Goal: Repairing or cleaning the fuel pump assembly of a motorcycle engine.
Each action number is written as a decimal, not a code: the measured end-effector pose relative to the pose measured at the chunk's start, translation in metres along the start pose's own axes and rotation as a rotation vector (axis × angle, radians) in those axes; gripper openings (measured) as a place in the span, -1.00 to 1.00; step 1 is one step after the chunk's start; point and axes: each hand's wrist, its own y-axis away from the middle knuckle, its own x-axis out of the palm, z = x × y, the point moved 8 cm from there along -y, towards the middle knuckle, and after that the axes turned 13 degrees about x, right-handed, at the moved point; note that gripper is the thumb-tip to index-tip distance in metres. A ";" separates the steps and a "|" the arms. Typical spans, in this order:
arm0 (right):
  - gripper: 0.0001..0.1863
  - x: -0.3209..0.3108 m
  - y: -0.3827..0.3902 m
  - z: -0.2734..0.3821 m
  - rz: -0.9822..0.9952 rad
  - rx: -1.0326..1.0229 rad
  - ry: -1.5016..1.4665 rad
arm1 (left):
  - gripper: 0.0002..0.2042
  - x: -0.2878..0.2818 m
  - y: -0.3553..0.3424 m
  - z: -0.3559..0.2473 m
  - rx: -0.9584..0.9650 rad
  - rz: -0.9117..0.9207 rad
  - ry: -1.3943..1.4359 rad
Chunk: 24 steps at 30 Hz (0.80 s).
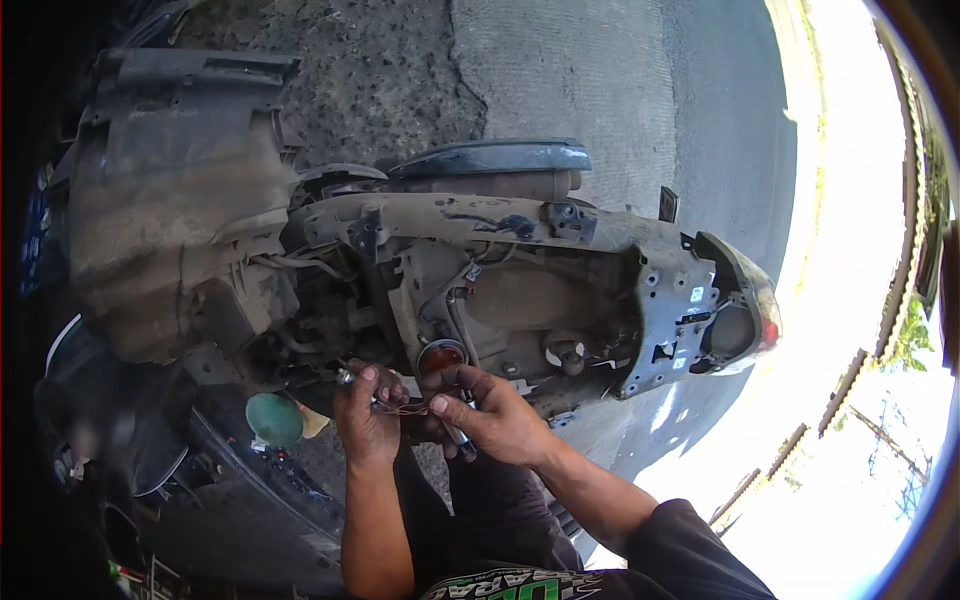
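Thin reddish wires (410, 408) between both hands, near side of stripped scooter frame (430, 218). Right hand (498, 420): fingers pinching wires, silver rod (459, 440) beside them. Left hand (368, 425): fingers curled round metal tool (346, 377). Round amber cup (442, 357) just beyond; green disc (273, 420) leftward.

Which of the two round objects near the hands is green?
The disc left of the left hand; the round part by the right hand is reddish-brown.

So it was basically a dark tee (650, 582) with chunky green-and-white lettering (515, 586), a loose right sleeve (690, 535), dark pants (500, 510), and a bare, kinda grimy left hand (370, 425) and right hand (502, 422).
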 end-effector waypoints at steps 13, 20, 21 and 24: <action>-0.68 -0.078 0.104 -0.006 -0.424 0.005 0.038 | -0.84 -0.012 0.006 0.013 -0.057 0.000 -0.063; -0.71 -0.050 0.078 -0.013 -0.340 -0.171 0.066 | -0.79 -0.022 0.010 0.019 -0.070 -0.049 -0.042; -0.71 -0.043 0.073 -0.010 -0.302 -0.164 0.081 | -0.78 -0.022 0.010 0.024 -0.063 -0.026 -0.030; -0.71 -0.032 0.059 -0.005 -0.254 -0.087 0.083 | -0.78 -0.028 0.011 0.022 -0.043 -0.027 0.027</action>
